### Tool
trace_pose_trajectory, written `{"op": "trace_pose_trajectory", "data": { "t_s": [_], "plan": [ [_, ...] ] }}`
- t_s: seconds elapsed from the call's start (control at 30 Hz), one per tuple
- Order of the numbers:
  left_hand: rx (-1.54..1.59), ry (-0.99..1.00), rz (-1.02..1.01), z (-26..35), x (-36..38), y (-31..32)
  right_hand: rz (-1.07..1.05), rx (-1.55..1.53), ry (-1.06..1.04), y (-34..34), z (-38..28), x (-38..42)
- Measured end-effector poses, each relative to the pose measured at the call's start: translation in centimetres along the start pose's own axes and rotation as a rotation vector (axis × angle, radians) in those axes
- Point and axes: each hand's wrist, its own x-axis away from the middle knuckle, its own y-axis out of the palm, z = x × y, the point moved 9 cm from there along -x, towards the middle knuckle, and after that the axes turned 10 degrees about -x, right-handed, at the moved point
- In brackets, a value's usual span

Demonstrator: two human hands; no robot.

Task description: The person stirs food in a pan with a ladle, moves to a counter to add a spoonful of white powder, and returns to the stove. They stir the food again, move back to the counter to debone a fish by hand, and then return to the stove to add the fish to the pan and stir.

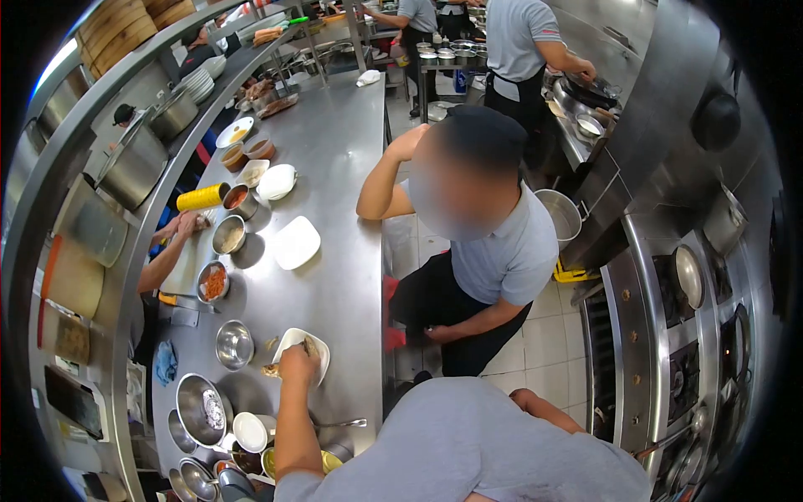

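Bamboo steamers are stacked at ten o'clock, with a tall stockpot on the shelf below them. A capped co-worker stands toward three o'clock; another works over a pan at one. A dark pan hangs at two; a blue cloth lies crumpled at eight.

Brightly lit over the steel counter. Shows whitish glare on its metal, soft shadows beside bowls on it. Reads fairly sharp there; blurred smoothly over the face of a person right of it. Bends strongly well out from the counter, falling to black at the corners.
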Motion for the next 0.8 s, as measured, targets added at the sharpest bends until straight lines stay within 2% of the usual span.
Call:
{"op": "trace_pose_trajectory", "data": {
  "t_s": [0.07,0.1,0.17,0.2,0.23,0.3,0.37,0.47,0.6,0.67,0.7,0.73,0.77,0.8],
  "plan": [
    [-0.007,-0.070,0.017,-1.1,-0.9,1.1,0.003,0.102,-0.122,0.4,0.2,-1.6],
    [0.020,-0.068,0.010,-1.1,-1.0,0.9,-0.005,0.117,-0.121,0.4,0.3,-2.0],
    [-0.003,0.008,0.043,-2.0,-2.1,2.5,0.116,0.137,-0.156,-0.4,-0.1,-1.8],
    [0.037,0.057,0.067,-1.4,-1.6,1.5,0.152,-0.042,-0.134,-0.9,-0.1,-1.1],
    [-0.004,0.004,0.076,-2.7,-2.9,3.4,0.179,-0.212,-0.102,-1.4,-0.3,-0.4],
    [-0.009,0.043,0.081,-3.4,-3.4,4.6,0.044,-0.488,0.120,-2.2,-4.2,4.9],
    [0.013,-0.003,0.146,-3.6,-2.6,3.1,0.072,-0.395,0.064,-2.3,-4.4,3.2],
    [0.024,-0.068,0.130,-4.1,-2.1,2.3,0.118,-0.205,-0.046,-2.7,-2.8,0.2],
    [0.212,-0.037,0.053,-3.9,-1.0,1.5,0.145,-0.075,-0.179,-4.9,-5.0,-1.2],
    [0.259,0.010,0.046,-3.2,0.0,0.7,0.141,-0.056,-0.290,-6.2,-9.5,-1.2],
    [0.262,0.012,0.042,-2.8,0.3,0.4,0.096,-0.069,-0.351,-7.1,-14.1,0.7],
    [0.241,-0.026,0.053,-2.6,0.4,0.0,0.051,-0.083,-0.411,-8.4,-21.2,4.3],
    [0.219,-0.062,0.063,-2.4,0.2,-0.2,0.046,0.024,-0.634,-9.2,-28.6,7.7],
    [0.220,-0.056,0.058,-2.0,-0.1,0.1,0.063,0.102,-0.748,-9.7,-34.7,10.8]
  ]
}}
